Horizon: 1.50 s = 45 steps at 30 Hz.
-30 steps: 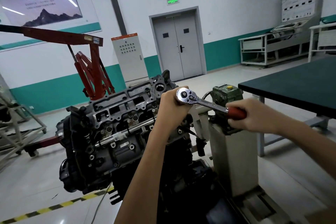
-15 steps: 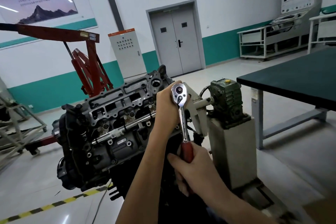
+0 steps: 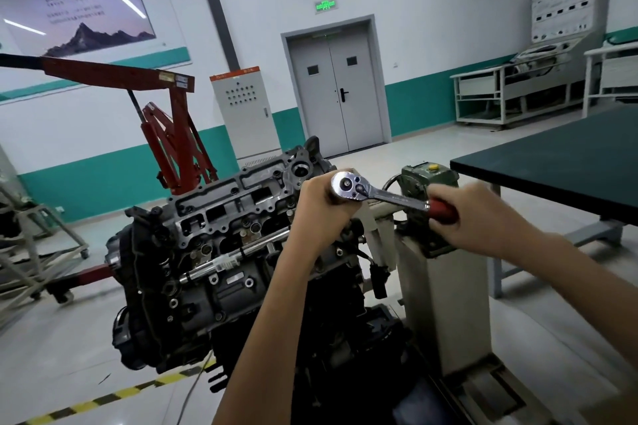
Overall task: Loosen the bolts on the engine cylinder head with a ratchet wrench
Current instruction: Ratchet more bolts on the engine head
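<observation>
A dark engine with its cylinder head (image 3: 228, 210) exposed stands on a stand at the centre, tilted toward me. A chrome ratchet wrench (image 3: 379, 195) with a red handle sits over the head's right end. My left hand (image 3: 321, 203) wraps round the wrench just below its round head, hiding the socket and the bolt. My right hand (image 3: 483, 214) grips the red handle, which points right and slightly down.
A grey stand column (image 3: 445, 304) with a green gearbox (image 3: 421, 179) rises right of the engine. A dark-topped table (image 3: 559, 166) stands at the right. A red engine hoist (image 3: 172, 134) is behind left. A yellow-black floor stripe (image 3: 114, 393) runs at the lower left.
My right hand has swung the red handle from pointing down toward me back up to the right. My left hand has stayed at the wrench head.
</observation>
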### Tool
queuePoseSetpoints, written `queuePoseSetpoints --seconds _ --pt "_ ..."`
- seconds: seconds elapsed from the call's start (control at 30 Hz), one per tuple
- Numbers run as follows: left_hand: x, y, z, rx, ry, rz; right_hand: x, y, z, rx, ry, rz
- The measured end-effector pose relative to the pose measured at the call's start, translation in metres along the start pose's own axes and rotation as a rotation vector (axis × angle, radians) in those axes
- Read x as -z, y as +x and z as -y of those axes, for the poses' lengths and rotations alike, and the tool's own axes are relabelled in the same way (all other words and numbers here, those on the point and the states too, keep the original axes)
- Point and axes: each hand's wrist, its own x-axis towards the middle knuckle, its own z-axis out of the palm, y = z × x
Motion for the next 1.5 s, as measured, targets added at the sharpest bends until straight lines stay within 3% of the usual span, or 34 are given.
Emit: queuePoseSetpoints --seconds 0.1,0.2,0.3,0.37,0.47,0.7,0.8,0.87,1.03,1.27,1.37,1.5 --pt "-0.008 -0.004 0.002 -0.101 0.005 -0.119 -0.033 -0.029 0.023 -0.168 0.247 0.012" --pt "-0.022 -0.005 0.006 -0.155 -0.007 -0.226 -0.068 -0.053 0.073 -0.322 0.514 -0.122" --pt "-0.027 -0.005 0.009 -0.132 -0.062 -0.225 -0.094 -0.058 0.127 -0.446 0.910 -0.160" --pt "-0.024 -0.004 0.009 -0.119 -0.099 -0.195 -0.101 -0.056 0.141 -0.454 1.011 -0.192" --pt "-0.020 -0.001 0.009 -0.068 -0.090 -0.171 -0.094 -0.057 0.128 -0.415 0.967 -0.161" --pt "-0.017 0.001 0.004 -0.032 -0.024 -0.142 -0.014 -0.029 0.016 -0.001 0.314 0.131" --pt "-0.017 0.001 0.004 -0.018 -0.054 -0.130 0.014 0.004 -0.010 0.123 -0.014 0.058" --pt "-0.015 0.001 0.005 -0.021 -0.050 -0.136 0.013 0.012 -0.012 0.123 -0.094 0.008" --pt "-0.015 -0.002 0.005 -0.081 -0.023 -0.155 -0.032 -0.035 0.028 -0.168 0.296 0.033" --pt "-0.016 -0.005 0.007 -0.092 -0.082 -0.179 -0.096 -0.055 0.151 -0.443 1.049 -0.168" --pt "-0.013 -0.003 0.006 -0.048 -0.082 -0.144 -0.097 -0.055 0.141 -0.436 1.037 -0.149" --pt "-0.012 0.000 0.008 -0.008 -0.051 -0.126 -0.064 -0.055 0.075 -0.211 0.689 0.010"
